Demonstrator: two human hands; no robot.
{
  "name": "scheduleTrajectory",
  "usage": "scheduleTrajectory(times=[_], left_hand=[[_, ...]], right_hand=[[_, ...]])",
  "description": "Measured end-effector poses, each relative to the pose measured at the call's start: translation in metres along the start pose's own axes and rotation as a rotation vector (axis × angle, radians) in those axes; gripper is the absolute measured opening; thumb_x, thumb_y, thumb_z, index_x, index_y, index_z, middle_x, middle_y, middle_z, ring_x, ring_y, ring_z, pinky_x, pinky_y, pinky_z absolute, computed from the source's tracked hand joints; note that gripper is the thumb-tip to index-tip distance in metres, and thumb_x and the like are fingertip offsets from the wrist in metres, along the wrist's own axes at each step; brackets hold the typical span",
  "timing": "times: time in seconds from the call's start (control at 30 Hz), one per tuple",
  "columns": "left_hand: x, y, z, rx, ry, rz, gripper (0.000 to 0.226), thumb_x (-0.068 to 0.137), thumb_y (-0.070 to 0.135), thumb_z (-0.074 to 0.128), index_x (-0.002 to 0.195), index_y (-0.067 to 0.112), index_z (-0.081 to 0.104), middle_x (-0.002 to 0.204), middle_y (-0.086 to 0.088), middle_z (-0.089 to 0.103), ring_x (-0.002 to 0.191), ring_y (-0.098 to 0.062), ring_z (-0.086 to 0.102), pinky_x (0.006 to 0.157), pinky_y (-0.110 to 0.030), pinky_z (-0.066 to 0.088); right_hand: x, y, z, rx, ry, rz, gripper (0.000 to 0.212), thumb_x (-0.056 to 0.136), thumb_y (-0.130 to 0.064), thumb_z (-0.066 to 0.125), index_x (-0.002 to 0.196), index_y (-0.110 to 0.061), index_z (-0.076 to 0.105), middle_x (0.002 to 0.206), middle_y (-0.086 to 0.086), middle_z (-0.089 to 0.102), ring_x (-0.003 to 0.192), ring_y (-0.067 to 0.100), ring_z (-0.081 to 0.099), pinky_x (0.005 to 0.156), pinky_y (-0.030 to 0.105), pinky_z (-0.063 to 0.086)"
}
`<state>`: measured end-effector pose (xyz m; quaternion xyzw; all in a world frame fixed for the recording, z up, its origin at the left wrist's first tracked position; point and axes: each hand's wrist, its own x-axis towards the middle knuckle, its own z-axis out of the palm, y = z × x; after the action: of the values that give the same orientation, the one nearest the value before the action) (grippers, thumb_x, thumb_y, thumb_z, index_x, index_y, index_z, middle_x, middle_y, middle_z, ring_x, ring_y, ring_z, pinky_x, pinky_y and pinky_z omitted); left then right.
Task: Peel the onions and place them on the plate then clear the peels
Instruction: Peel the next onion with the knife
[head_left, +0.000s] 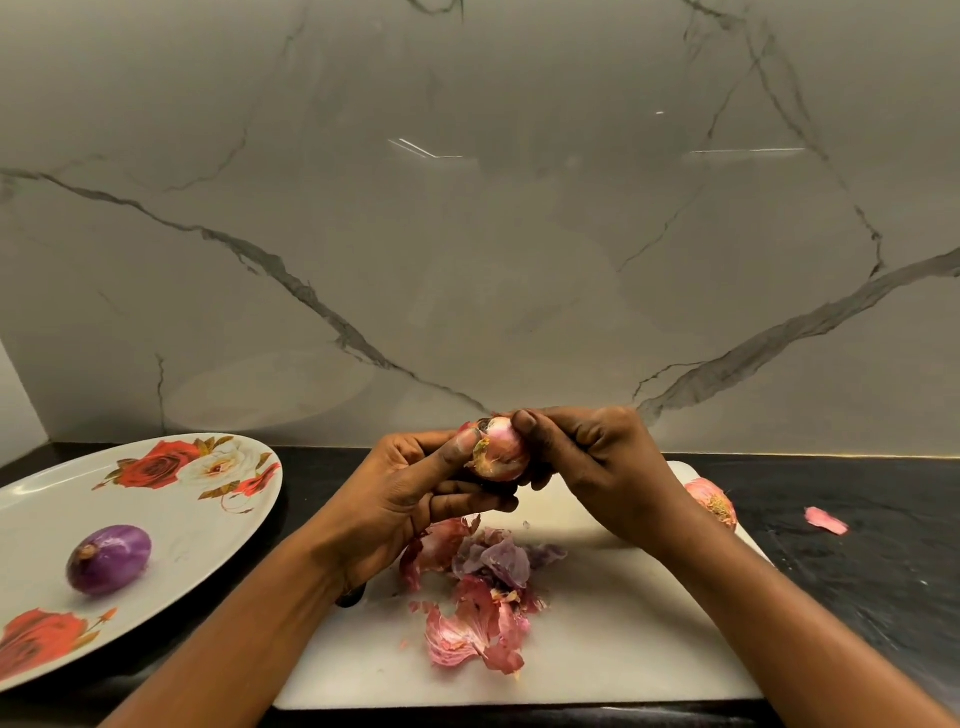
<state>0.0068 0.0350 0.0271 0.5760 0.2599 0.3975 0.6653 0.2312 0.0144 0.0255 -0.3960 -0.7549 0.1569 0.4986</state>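
A small red onion (500, 453) with dry skin on it is held above the white cutting board (597, 639). My left hand (415, 499) grips it from below and the left, thumb on its side. My right hand (587, 462) pinches its top with thumb and curled fingers. A pile of pink and purple peels (480, 592) lies on the board under my hands. One peeled purple onion (108, 558) sits on the white rose-patterned plate (208, 519) at the left. An unpeeled onion (712, 503) rests at the board's right edge, partly hidden by my right wrist.
A loose pink peel (826, 520) lies on the black countertop (857, 571) to the right of the board. A marble backsplash (467, 234) rises directly behind. A dark object (353, 597) peeks out under my left wrist.
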Motion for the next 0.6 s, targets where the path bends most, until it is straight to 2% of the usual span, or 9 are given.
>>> scheduleTrajectory(times=[0.1, 0.17, 0.3, 0.4, 0.47, 0.53, 0.6], left_hand=[[0.0, 0.0, -0.001, -0.01, 0.005, -0.007, 0.054, 0.083, 0.037, 0.071, 0.128, 0.006, 0.073, 0.12, -0.029, 0.073, 0.105, -0.046, 0.075, 0.088, -0.035, 0.065], [0.0, 0.001, -0.001, -0.013, -0.003, 0.009, 0.046, 0.086, 0.03, 0.07, 0.126, 0.007, 0.075, 0.121, -0.029, 0.073, 0.108, -0.046, 0.074, 0.09, -0.038, 0.064], [-0.002, 0.001, -0.002, -0.011, 0.019, 0.053, 0.041, 0.088, 0.01, 0.069, 0.129, 0.005, 0.072, 0.124, -0.025, 0.073, 0.11, -0.047, 0.073, 0.089, -0.035, 0.064], [-0.002, 0.002, -0.004, -0.037, 0.002, 0.068, 0.038, 0.087, 0.012, 0.081, 0.125, 0.009, 0.076, 0.126, -0.025, 0.072, 0.111, -0.047, 0.072, 0.089, -0.035, 0.064], [0.0, 0.001, -0.006, -0.049, 0.007, 0.089, 0.039, 0.086, 0.012, 0.075, 0.125, 0.01, 0.076, 0.127, -0.025, 0.072, 0.112, -0.045, 0.073, 0.091, -0.036, 0.063], [0.002, 0.0, -0.009, -0.06, 0.037, 0.107, 0.039, 0.086, 0.012, 0.072, 0.125, 0.009, 0.076, 0.127, -0.025, 0.072, 0.112, -0.042, 0.073, 0.093, -0.038, 0.063], [0.003, 0.0, -0.009, -0.048, 0.069, 0.118, 0.043, 0.084, 0.017, 0.08, 0.125, 0.006, 0.075, 0.125, -0.025, 0.072, 0.11, -0.04, 0.073, 0.093, -0.04, 0.063]], right_hand=[[0.002, 0.0, 0.001, 0.039, 0.016, 0.032, 0.031, 0.104, -0.037, 0.056, 0.102, -0.018, 0.08, 0.078, 0.003, 0.077, 0.066, 0.019, 0.073, 0.061, 0.037, 0.063], [0.002, 0.001, 0.001, 0.057, 0.043, 0.067, 0.034, 0.103, -0.035, 0.058, 0.102, -0.01, 0.081, 0.079, 0.002, 0.078, 0.068, 0.02, 0.074, 0.06, 0.036, 0.063], [0.002, 0.002, -0.005, 0.117, 0.07, 0.145, 0.02, 0.102, -0.018, 0.067, 0.1, -0.005, 0.082, 0.08, 0.005, 0.08, 0.07, 0.023, 0.078, 0.055, 0.033, 0.061], [0.001, 0.001, -0.011, 0.152, 0.057, 0.177, 0.014, 0.1, -0.01, 0.07, 0.095, -0.005, 0.083, 0.081, 0.006, 0.08, 0.07, 0.024, 0.079, 0.055, 0.033, 0.06], [0.0, 0.0, -0.014, 0.149, 0.041, 0.182, 0.011, 0.097, -0.007, 0.073, 0.094, -0.007, 0.083, 0.082, 0.004, 0.081, 0.072, 0.024, 0.08, 0.059, 0.035, 0.062], [0.0, -0.001, -0.014, 0.147, 0.003, 0.178, 0.008, 0.095, -0.008, 0.077, 0.099, -0.01, 0.084, 0.086, 0.003, 0.082, 0.078, 0.023, 0.08, 0.065, 0.037, 0.064], [-0.001, -0.002, -0.014, 0.129, -0.039, 0.149, 0.013, 0.092, -0.015, 0.081, 0.105, -0.013, 0.084, 0.09, -0.001, 0.082, 0.082, 0.02, 0.079, 0.07, 0.033, 0.063]])
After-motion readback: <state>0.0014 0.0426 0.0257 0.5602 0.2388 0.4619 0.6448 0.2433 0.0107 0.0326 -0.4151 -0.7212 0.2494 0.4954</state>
